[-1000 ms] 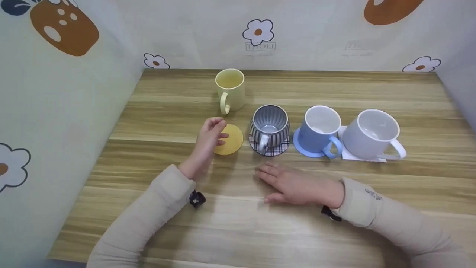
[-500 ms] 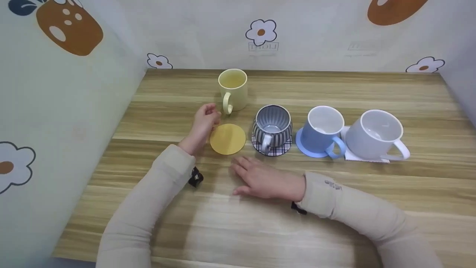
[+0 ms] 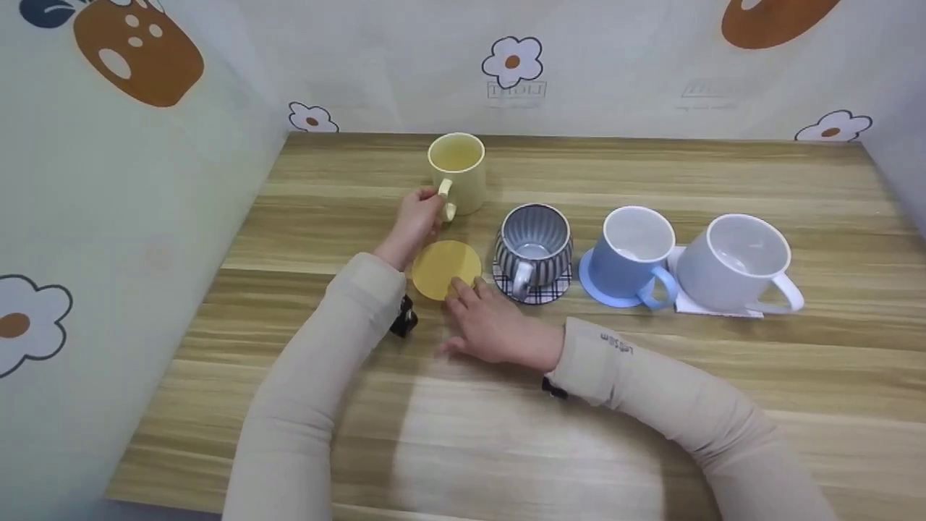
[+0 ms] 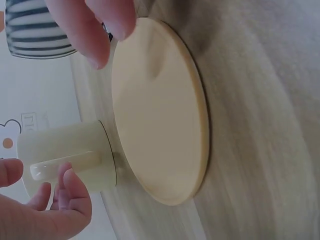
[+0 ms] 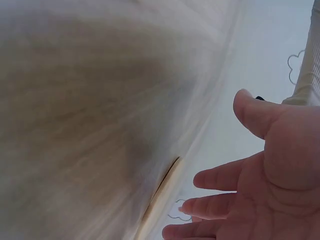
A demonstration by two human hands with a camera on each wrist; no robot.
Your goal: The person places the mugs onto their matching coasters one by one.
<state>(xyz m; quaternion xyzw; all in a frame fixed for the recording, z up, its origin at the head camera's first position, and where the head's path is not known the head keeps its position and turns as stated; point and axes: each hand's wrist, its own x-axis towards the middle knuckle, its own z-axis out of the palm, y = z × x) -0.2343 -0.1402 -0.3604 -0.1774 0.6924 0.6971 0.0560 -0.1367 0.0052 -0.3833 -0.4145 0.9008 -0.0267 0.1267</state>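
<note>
A pale yellow mug [image 3: 466, 189] stands upright near the back of the table, its handle facing front left. My left hand [image 3: 419, 217] is at that handle, its curled fingertips overlapping it; the left wrist view shows the handle [image 4: 65, 165] between thumb and fingers. In front of the mug lies a round yellow coaster [image 3: 443, 269]. My right hand [image 3: 488, 324] is spread, palm down, with its fingertips [image 3: 461, 286] over the coaster's near right edge. In the right wrist view its fingers are loosely extended and hold nothing.
Right of the coaster stand a grey striped mug [image 3: 533, 246] on a plaid coaster [image 3: 544, 291], a blue mug [image 3: 626, 257] on a blue coaster [image 3: 587, 278], and a wide white mug [image 3: 731, 268] on a white square coaster [image 3: 694, 307]. A patterned wall [image 3: 376, 72] backs the wooden table.
My left hand moved from beside the yellow coaster back to the yellow mug's handle. My right hand slid left and forward to the coaster's edge. The mugs stay in place.
</note>
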